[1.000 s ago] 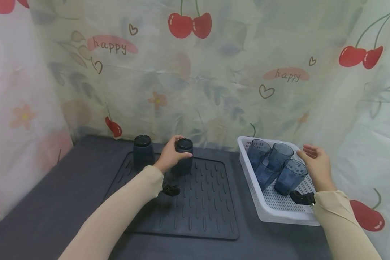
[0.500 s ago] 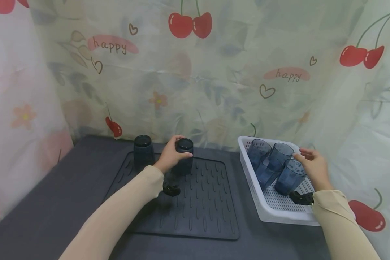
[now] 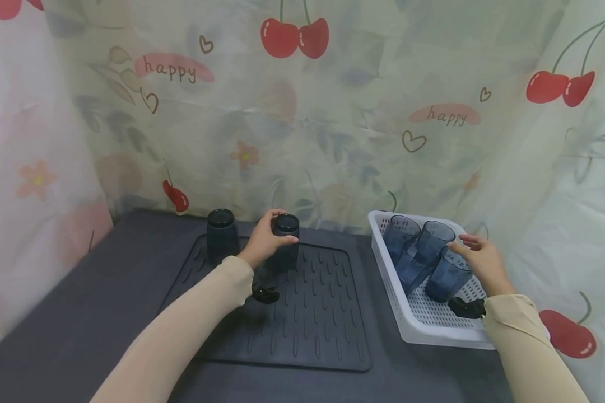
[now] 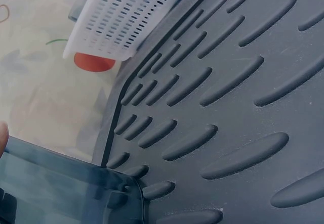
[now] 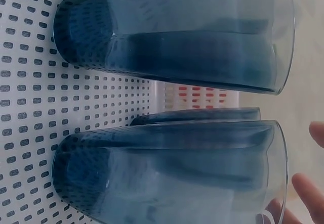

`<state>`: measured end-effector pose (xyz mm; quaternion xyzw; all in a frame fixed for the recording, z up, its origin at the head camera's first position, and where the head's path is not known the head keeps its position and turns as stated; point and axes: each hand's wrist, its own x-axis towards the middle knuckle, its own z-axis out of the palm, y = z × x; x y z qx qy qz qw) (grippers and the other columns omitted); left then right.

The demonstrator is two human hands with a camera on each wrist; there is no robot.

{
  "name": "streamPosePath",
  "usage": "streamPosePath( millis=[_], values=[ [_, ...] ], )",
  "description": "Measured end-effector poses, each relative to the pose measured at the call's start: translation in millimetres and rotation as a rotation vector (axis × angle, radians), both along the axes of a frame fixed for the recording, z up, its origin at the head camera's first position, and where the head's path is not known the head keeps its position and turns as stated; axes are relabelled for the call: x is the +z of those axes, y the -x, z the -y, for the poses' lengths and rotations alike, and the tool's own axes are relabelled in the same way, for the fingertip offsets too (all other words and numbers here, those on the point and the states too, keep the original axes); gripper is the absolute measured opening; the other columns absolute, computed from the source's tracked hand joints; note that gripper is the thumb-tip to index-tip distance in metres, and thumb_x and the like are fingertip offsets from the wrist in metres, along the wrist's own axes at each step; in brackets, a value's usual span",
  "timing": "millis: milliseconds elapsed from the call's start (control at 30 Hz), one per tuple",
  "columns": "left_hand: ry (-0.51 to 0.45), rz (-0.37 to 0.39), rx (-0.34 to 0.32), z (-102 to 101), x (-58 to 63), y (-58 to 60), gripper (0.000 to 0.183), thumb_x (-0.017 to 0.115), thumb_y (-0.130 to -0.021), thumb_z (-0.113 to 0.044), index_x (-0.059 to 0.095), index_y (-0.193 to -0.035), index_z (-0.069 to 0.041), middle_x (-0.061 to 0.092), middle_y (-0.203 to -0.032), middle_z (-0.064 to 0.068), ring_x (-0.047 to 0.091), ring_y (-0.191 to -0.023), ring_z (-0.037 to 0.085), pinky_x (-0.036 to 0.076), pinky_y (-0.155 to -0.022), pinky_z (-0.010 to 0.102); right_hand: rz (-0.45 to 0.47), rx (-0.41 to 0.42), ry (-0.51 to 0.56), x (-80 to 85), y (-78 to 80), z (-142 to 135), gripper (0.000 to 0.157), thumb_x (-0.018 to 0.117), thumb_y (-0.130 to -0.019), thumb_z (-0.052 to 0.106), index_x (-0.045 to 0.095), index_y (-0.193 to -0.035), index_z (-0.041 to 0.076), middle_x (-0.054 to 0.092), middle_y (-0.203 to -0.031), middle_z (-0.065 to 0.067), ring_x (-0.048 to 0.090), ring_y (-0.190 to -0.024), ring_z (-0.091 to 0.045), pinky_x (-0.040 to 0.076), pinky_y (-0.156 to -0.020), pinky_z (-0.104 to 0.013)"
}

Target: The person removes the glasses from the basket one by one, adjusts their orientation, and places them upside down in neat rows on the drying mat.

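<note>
My left hand [image 3: 266,240] grips an upside-down dark blue glass [image 3: 285,257], thumb and fingers around its upper part. The glass stands mouth down on the ridged black drying mat [image 3: 315,319]; its lower wall [image 4: 76,188] shows in the left wrist view. To its left another upturned glass [image 3: 222,235] stands. Over the white basket, my right hand [image 3: 481,263] has thumb and fingers spread at the rim of the nearest blue glass [image 3: 446,280]. In the right wrist view the fingers [image 5: 309,193] are right by that rim. Two more glasses [image 3: 402,238] lean behind it.
The white perforated basket [image 3: 408,330] sits right of the mat on the dark tabletop [image 3: 70,313]. A cherry-print curtain [image 3: 333,140] closes off the back and both sides. A black strap [image 3: 466,308] is on each wrist.
My right hand has moved left and slightly down, from the basket's right side to the nearest glass's rim. The left hand stays on its glass.
</note>
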<state>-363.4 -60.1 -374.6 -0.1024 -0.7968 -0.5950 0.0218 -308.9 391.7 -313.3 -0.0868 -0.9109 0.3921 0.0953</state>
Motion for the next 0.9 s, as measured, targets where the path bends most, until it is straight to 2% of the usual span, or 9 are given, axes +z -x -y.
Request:
streamPosePath(
  millis=[367, 633, 900],
  values=[
    [-0.008, 0.006, -0.006, 0.0, 0.4, 1.4, 0.074, 0.079, -0.082, -0.019, 0.037, -0.143, -0.020, 0.042, -0.146, 0.009, 0.048, -0.129, 0.026, 0.046, -0.099, 0.046, 0.137, 0.096, -0.057, 1.6, -0.6, -3.2, 0.087, 0.052, -0.095, 0.052, 0.020, -0.151, -0.006, 0.020, -0.151, -0.037, 0.023, -0.137, -0.054, 0.026, -0.107, -0.066],
    [-0.010, 0.011, -0.001, -0.5, 3.0, -0.5, 0.075, 0.079, -0.081, -0.018, 0.038, -0.143, -0.019, 0.041, -0.147, 0.009, 0.047, -0.130, 0.027, 0.046, -0.100, 0.047, 0.148, 0.148, -0.089, 1.1, -1.8, -3.2, 0.086, 0.056, -0.095, 0.047, 0.019, -0.150, -0.008, 0.016, -0.152, -0.036, 0.017, -0.139, -0.055, 0.024, -0.108, -0.066],
    [-0.009, 0.013, 0.002, -1.0, 1.2, -0.2, 0.075, 0.079, -0.081, -0.018, 0.037, -0.144, -0.019, 0.042, -0.147, 0.009, 0.048, -0.130, 0.026, 0.045, -0.100, 0.047, 0.212, 0.157, -0.099, -0.2, 0.2, -4.2, 0.090, 0.058, -0.094, 0.045, 0.012, -0.151, -0.007, 0.006, -0.153, -0.039, 0.011, -0.139, -0.057, 0.022, -0.107, -0.068]
  ],
)
